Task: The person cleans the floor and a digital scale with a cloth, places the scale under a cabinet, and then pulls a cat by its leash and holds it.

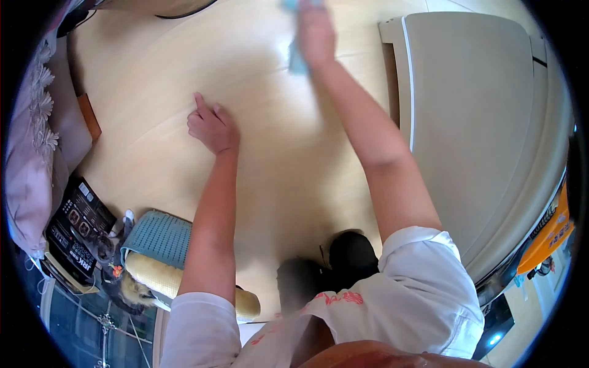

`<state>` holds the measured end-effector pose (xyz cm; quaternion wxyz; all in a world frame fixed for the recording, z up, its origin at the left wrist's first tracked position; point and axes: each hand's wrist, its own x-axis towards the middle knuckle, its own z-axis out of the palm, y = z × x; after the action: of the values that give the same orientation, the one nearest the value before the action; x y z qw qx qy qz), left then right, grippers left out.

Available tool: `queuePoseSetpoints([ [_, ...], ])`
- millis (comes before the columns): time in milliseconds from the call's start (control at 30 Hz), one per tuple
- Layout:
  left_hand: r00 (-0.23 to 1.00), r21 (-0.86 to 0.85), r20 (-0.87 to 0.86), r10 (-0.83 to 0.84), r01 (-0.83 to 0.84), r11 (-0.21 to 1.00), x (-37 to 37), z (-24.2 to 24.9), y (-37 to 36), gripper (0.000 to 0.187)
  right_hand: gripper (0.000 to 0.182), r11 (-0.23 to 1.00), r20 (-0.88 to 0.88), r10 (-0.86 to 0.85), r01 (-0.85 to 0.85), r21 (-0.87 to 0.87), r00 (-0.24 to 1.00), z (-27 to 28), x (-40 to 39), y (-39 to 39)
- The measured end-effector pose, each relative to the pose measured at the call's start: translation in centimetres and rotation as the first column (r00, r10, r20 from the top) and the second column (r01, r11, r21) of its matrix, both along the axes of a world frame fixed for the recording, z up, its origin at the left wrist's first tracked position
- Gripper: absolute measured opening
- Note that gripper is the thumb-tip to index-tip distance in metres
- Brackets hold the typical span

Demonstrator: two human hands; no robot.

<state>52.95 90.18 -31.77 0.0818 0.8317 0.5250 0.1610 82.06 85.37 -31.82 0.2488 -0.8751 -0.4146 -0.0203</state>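
Note:
My right hand, blurred by motion, reaches far forward over the pale, glossy floor. Its fingers are closed on a light-blue cloth that shows beside the hand and beyond the fingertips. Further left and nearer to me is my left hand, low over the same floor. Its index finger points forward and the thumb stands apart, while the other fingers are curled. Nothing shows in it.
A beige upholstered piece of furniture stands along the right. At lower left are a blue perforated basket, a yellow roll, a black printed box and a cat. Pinkish fabric hangs on the left.

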Motion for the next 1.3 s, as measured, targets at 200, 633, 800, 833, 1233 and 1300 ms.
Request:
queuePoseSetpoints([
  [200,1.000,0.015,0.014,0.002,-0.002,1.000,0.2,0.5,-0.1,0.057,0.054,0.748,-0.057,0.655,-0.636,0.192,0.753,1.6,-11.2,-2.4],
  [633,1.000,-0.039,-0.025,0.013,-0.014,0.999,-0.4,0.2,-0.1,0.058,0.054,0.959,0.148,-0.282,0.273,0.074,0.948,-0.8,5.2,-3.5],
  [800,1.000,-0.054,-0.004,0.026,-0.026,0.998,-0.2,0.2,-0.3,0.057,0.039,0.993,-0.170,0.116,-0.119,-0.009,0.979,-0.7,2.3,4.0],
  [833,0.999,-0.051,-0.010,0.035,-0.036,0.998,-0.2,0.3,-0.4,0.057,0.047,0.927,-0.207,0.329,-0.357,-0.118,0.921,-0.8,-0.4,3.8],
  [1233,1.000,-0.014,0.014,0.013,-0.013,1.000,-0.2,-0.3,0.0,0.057,0.068,0.999,-0.048,0.027,-0.028,-0.018,0.998,3.7,-0.9,-12.1],
  [1300,1.000,0.006,0.020,0.009,-0.009,1.000,-0.2,-0.1,-0.1,0.057,0.059,0.987,0.044,0.069,-0.062,-0.147,0.997,1.9,3.2,-13.4],
])
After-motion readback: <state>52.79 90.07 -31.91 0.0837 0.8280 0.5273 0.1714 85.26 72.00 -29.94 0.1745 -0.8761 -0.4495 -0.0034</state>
